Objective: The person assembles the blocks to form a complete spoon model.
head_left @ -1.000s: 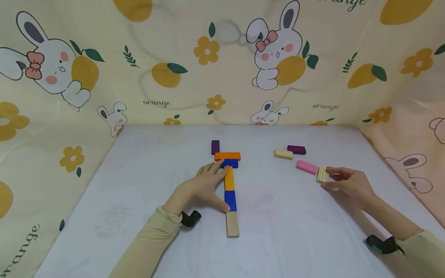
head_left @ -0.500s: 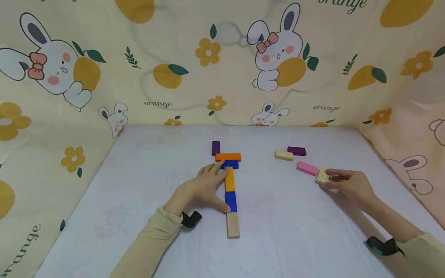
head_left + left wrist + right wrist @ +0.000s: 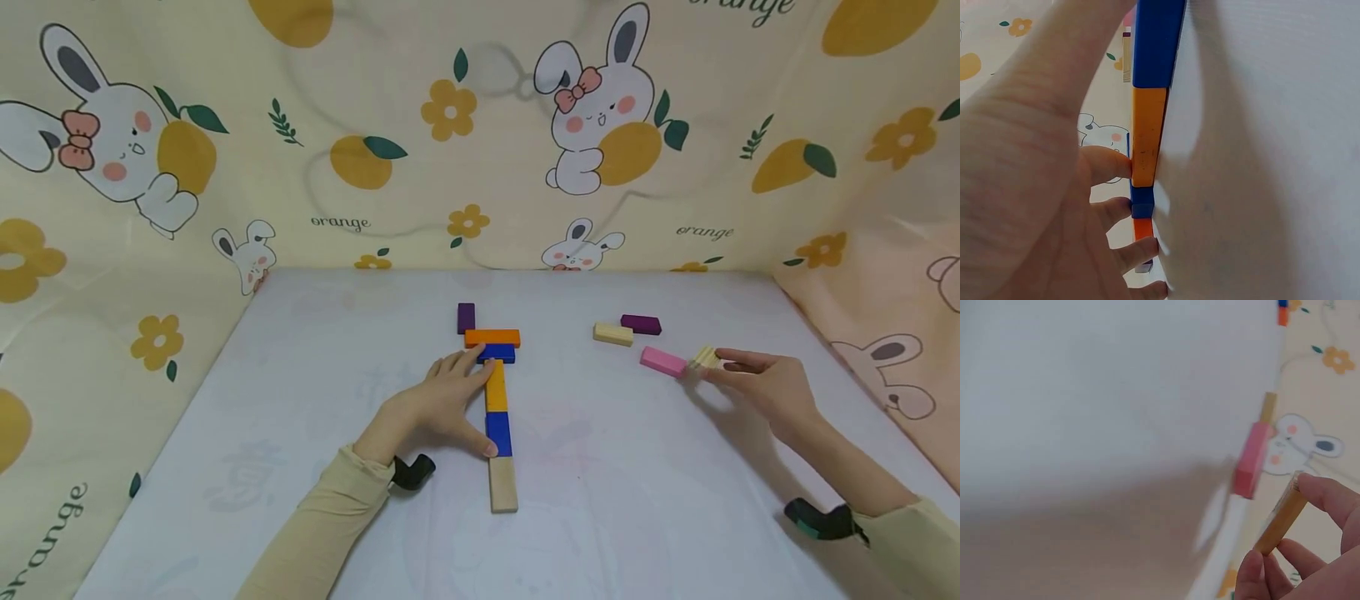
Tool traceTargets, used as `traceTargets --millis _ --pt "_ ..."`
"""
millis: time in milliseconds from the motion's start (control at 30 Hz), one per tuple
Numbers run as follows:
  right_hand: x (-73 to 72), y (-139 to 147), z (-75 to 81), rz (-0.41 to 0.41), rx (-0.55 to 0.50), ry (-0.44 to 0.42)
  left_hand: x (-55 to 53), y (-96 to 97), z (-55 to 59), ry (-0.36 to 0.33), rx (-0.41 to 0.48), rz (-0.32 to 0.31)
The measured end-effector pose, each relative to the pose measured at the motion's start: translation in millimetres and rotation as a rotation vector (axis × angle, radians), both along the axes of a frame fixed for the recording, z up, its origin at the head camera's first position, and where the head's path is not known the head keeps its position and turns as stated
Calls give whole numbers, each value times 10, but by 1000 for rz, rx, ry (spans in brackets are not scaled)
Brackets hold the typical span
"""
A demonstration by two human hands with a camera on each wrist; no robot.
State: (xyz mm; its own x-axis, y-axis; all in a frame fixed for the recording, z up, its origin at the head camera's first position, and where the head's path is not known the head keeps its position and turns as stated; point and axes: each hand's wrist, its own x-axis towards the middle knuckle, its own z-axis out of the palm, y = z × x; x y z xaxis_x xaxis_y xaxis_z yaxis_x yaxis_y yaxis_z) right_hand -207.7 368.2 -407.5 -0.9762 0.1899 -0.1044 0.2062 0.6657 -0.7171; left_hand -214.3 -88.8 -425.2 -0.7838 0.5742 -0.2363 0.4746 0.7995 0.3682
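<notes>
In the head view, my right hand (image 3: pixel 772 392) pinches a plain wooden block (image 3: pixel 703 358) between thumb and fingertips, held above the table just right of a pink block (image 3: pixel 663 362). The right wrist view has this held block (image 3: pixel 1282 522) tilted, gripped at its ends. My left hand (image 3: pixel 438 408) spreads along a line of flat-lying blocks, its thumb at a blue block (image 3: pixel 498 435) and its index fingertip at a yellow-orange block (image 3: pixel 496 387). A plain block (image 3: pixel 503 486) ends the line nearest me. Across the far end lie a blue block (image 3: pixel 498 354) and an orange block (image 3: pixel 492 337).
A purple block (image 3: pixel 466 317) stands off the orange block's far left corner. At the back right lie another plain block (image 3: pixel 612 334) and a dark purple block (image 3: pixel 641 324). A patterned cloth (image 3: pixel 405 100) rises behind the white table (image 3: pixel 337 333).
My right hand has raised the plain wooden block up and slightly away, and its tilt has changed. The left hand keeps its place by the line.
</notes>
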Motion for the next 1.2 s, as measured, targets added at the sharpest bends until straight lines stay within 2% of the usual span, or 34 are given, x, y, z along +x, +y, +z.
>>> traceTargets --millis 133,267,433,700,933,1200 --pt "-35 -130 105 6 -62 22 -2 0 6 0 2 -2" --pt "-85 -351 157 101 -105 28 -7 -6 3 8 2 -11" --pt "-182 -695 122 234 -163 42 -12 -14 -3 17 3 -27" --pt "-459 -1233 51 331 -292 47 -21 -9 -9 10 9 -30" --pt "-675 -1558 -10 375 -305 -28 -14 1 -16 10 7 -29" --pt "-850 -1725 -62 346 -263 -51 -12 -2 2 0 6 -13"
